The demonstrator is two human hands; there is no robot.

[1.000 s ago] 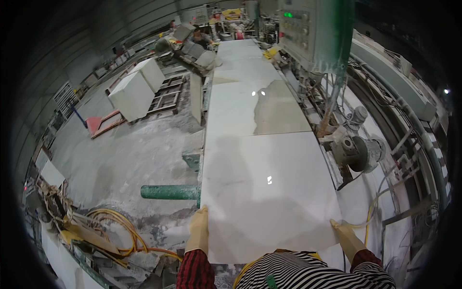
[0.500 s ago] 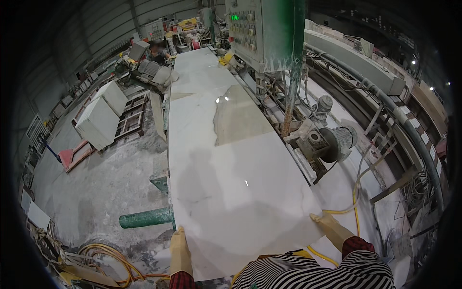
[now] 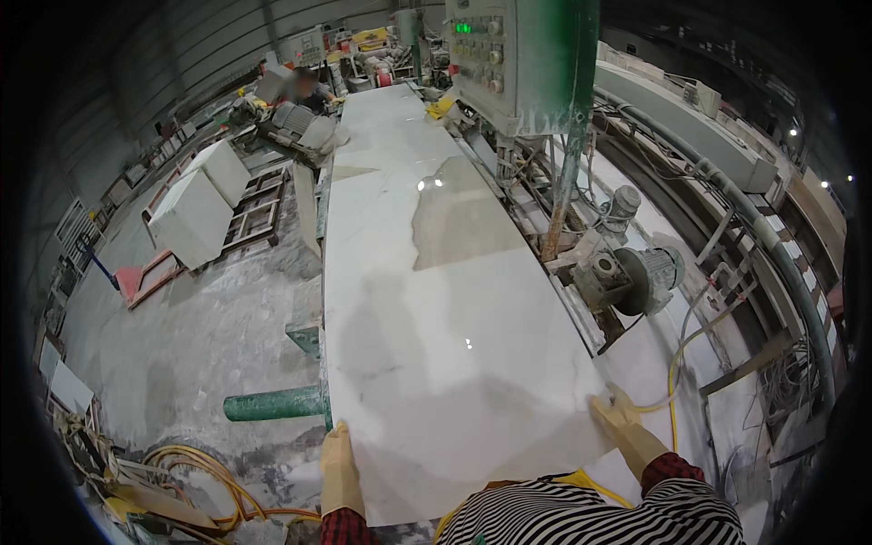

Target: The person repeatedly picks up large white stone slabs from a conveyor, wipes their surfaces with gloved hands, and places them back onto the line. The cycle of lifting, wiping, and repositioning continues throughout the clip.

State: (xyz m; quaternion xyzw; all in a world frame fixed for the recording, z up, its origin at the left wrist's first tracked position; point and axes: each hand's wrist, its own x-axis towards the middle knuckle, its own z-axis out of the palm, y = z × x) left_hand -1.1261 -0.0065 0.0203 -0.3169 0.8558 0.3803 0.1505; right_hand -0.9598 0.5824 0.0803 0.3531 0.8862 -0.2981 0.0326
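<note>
A long, polished white stone slab (image 3: 454,363) with faint veins lies in front of me, stretching away from my body. Both my hands wear pale yellowish gloves. My left hand (image 3: 341,468) is closed on the slab's near left edge, its fingers partly hidden below. At the near right edge, my right hand (image 3: 629,429) grips the slab with the thumb side on top; its other fingers show beside the edge. Farther along the surface is a greyish-beige patch (image 3: 468,218) with a ragged left border.
A control cabinet (image 3: 522,68) with green lights hangs over the far right side, above a motor (image 3: 649,280). A green pipe (image 3: 277,404) juts out left. Coiled yellow hoses (image 3: 209,472) lie on the floor. White blocks (image 3: 195,218) stand left; another person (image 3: 309,89) is at the far end.
The view has turned slightly left, so the far surroundings sit farther right. My right hand's fingers show a little more apart from the thumb; my left hand stays at its edge.
</note>
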